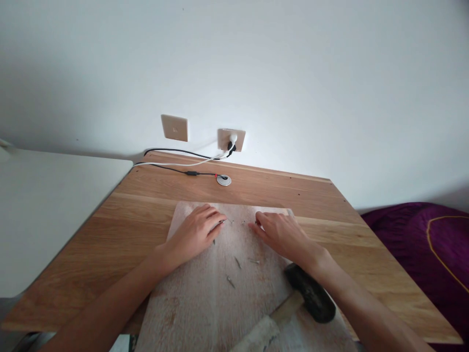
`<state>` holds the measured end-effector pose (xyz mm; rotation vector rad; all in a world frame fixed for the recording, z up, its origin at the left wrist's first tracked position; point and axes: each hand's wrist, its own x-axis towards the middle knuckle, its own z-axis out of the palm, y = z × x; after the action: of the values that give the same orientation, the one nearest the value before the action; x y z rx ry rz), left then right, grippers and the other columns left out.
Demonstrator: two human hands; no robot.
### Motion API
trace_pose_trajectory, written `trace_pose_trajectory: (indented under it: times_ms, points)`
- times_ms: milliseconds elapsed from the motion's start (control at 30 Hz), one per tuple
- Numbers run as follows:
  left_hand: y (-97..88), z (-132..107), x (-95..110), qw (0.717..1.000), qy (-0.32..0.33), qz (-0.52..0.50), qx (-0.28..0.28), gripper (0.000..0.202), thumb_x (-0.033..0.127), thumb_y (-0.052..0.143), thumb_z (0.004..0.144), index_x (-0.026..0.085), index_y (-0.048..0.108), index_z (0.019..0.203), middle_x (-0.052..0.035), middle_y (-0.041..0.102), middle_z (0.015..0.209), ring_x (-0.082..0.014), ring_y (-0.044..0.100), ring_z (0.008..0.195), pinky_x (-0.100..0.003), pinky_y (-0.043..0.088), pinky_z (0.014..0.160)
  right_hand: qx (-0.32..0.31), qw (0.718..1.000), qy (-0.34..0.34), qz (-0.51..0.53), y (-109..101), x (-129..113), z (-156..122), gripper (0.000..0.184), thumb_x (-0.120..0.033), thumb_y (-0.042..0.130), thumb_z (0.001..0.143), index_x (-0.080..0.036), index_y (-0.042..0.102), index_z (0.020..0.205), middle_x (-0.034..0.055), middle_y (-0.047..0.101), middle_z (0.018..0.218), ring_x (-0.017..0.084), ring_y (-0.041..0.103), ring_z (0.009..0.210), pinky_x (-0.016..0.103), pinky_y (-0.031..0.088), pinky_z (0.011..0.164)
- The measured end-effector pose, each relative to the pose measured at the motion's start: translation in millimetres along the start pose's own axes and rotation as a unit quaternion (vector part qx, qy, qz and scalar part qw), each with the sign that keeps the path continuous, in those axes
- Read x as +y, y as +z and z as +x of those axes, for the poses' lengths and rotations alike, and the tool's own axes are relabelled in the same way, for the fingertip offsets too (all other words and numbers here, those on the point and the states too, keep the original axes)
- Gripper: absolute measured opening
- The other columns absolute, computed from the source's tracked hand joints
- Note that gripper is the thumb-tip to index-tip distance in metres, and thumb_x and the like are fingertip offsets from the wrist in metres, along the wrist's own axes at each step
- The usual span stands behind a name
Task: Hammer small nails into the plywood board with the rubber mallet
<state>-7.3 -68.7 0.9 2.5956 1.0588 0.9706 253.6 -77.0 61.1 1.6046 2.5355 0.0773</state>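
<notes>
A pale, worn wooden board (pixel 205 303) lies on the wooden desk (pixel 146 195). Both my hands rest on its far part. My left hand (pixel 196 231) lies palm down with its fingers together, and a small nail shows at its fingertips. My right hand (pixel 282 233) also lies palm down, its fingertips close to tiny nails near the board's middle. Whether either hand pinches a nail I cannot make out. Loose nails (pixel 234 271) lie on the board between my forearms. A hammer (pixel 309 297) with a dark head and pale handle lies under my right forearm.
Black and white cables (pixel 183 164) run from a wall socket (pixel 230 139) across the desk's back. A round grommet (pixel 223 180) sits beside them. A white surface (pixel 44 205) adjoins the desk on the left. Purple bedding (pixel 421 244) lies at the right.
</notes>
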Motion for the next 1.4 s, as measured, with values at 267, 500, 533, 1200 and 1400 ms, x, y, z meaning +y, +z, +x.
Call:
trace_pose_trajectory:
  times_ms: [267, 500, 533, 1200, 1400]
  points:
    - [5.7, 4.9, -6.3, 1.000, -0.001, -0.012, -0.014, 0.014, 0.019, 0.059, 0.106, 0.018, 0.072, 0.101, -0.0047, 0.071, 0.096, -0.0215, 0.065, 0.093, -0.036, 0.051, 0.086, 0.000, 0.999, -0.032, -0.020, 1.6, -1.4, 5.6, 0.022, -0.021, 0.049, 0.107, -0.018, 0.067, 0.094, 0.0072, 0.078, 0.090, 0.022, 0.073, 0.074, 0.031, 0.025, 0.058]
    - [4.5, 9.6, -5.7, 1.000, 0.006, 0.012, -0.008, 0.010, 0.019, 0.066, 0.102, 0.018, 0.070, 0.092, -0.0033, 0.071, 0.091, -0.0208, 0.064, 0.088, -0.035, 0.049, 0.082, 0.013, 0.999, -0.051, -0.009, -13.8, -0.2, -2.6, 0.020, -0.019, 0.048, 0.107, -0.018, 0.065, 0.095, 0.0053, 0.073, 0.089, 0.019, 0.068, 0.069, 0.033, 0.025, 0.059]
    - [4.0, 10.1, -5.1, 1.000, 0.003, 0.014, -0.008, 0.010, 0.020, 0.068, 0.101, 0.018, 0.069, 0.091, -0.0034, 0.070, 0.091, -0.0208, 0.063, 0.087, -0.035, 0.049, 0.081, 0.015, 0.998, -0.056, 0.001, -16.7, 0.0, -5.5, 0.020, -0.020, 0.048, 0.107, -0.018, 0.065, 0.096, 0.0041, 0.072, 0.089, 0.018, 0.067, 0.069, 0.032, 0.028, 0.060]
    - [7.0, 11.9, -5.3, 0.998, -0.059, -0.014, 0.005, 0.022, 0.025, 0.081, 0.092, 0.018, 0.064, 0.079, -0.0013, 0.067, 0.082, -0.0194, 0.063, 0.082, -0.032, 0.046, 0.073, 0.055, 0.973, -0.070, 0.215, -18.5, -13.2, -26.8, 0.019, -0.031, 0.051, 0.111, -0.021, 0.067, 0.111, 0.0026, 0.075, 0.090, 0.017, 0.069, 0.071, 0.030, 0.047, 0.068]
    - [7.2, 11.0, -5.1, 0.995, -0.088, -0.045, 0.003, 0.021, 0.028, 0.082, 0.091, 0.019, 0.065, 0.082, -0.0010, 0.068, 0.084, -0.0185, 0.065, 0.081, -0.030, 0.047, 0.071, 0.043, 0.995, -0.023, 0.091, -7.6, -5.3, -0.3, 0.020, -0.034, 0.051, 0.109, -0.022, 0.067, 0.110, 0.0029, 0.080, 0.088, 0.019, 0.074, 0.074, 0.029, 0.045, 0.070]
